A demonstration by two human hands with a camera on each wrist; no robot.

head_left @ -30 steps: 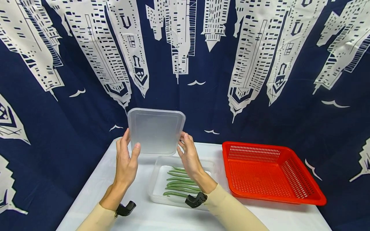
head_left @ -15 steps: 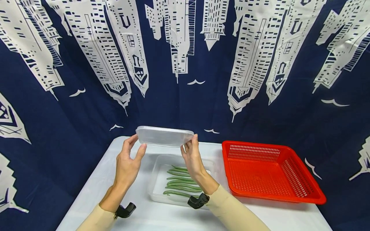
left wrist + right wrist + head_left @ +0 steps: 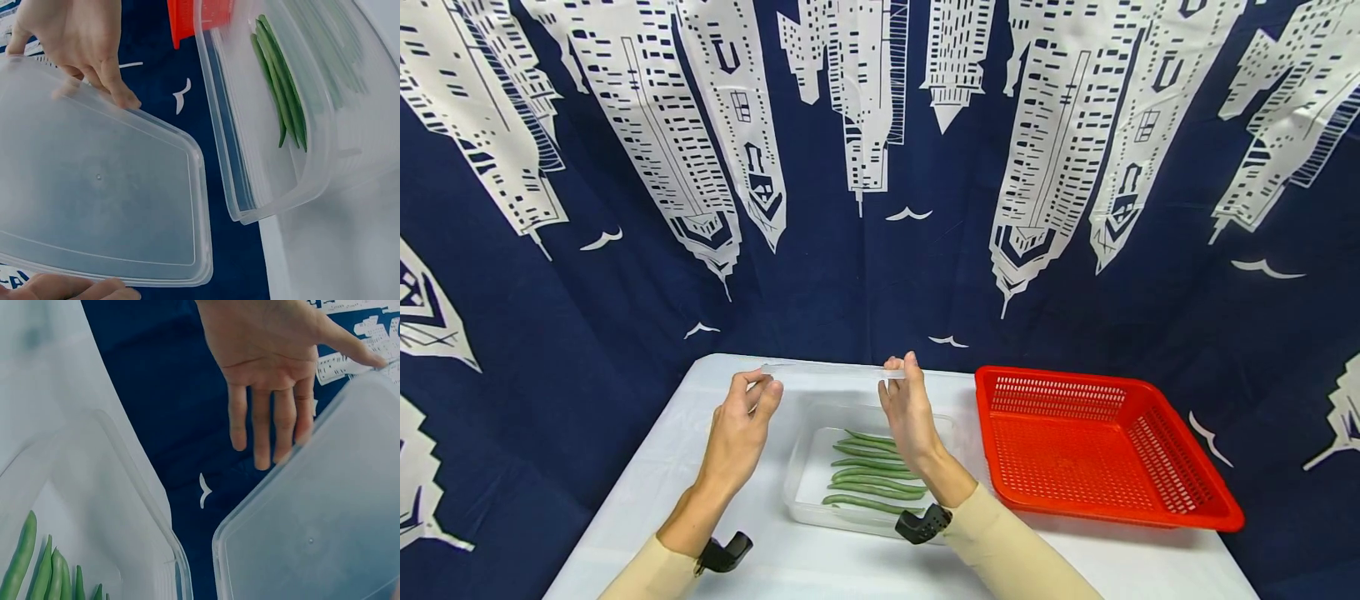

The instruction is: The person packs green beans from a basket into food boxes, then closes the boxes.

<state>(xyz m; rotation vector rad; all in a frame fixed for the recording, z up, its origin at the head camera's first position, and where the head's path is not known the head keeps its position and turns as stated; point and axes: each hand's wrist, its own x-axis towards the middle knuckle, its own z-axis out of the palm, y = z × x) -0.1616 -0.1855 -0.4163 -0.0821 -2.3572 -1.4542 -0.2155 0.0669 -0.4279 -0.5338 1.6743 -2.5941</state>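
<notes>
A frosted clear plastic lid [image 3: 831, 371] is held almost edge-on to the head camera, above the far side of a clear plastic container [image 3: 800, 479]. My left hand [image 3: 736, 437] pinches its left edge between thumb and fingers. The right hand [image 3: 913, 425] grips the opposite edge, thumb raised, as the left wrist view also shows around the lid [image 3: 100, 181]. Inside the container several green beans [image 3: 872, 482] lie side by side in a row. My right forearm and wrist overlap the container's right side and hide part of it.
A red perforated basket [image 3: 1075, 500] stands to the right of the container on the white table [image 3: 647, 500]. Behind the table hangs a navy cloth [image 3: 820, 275] printed with white buildings and birds. Each wrist wears a black camera mount [image 3: 726, 552].
The lid has tipped from facing the head camera to nearly flat and come down toward the container. Both hands have shifted slightly right with it. Beans, container and basket stay put.
</notes>
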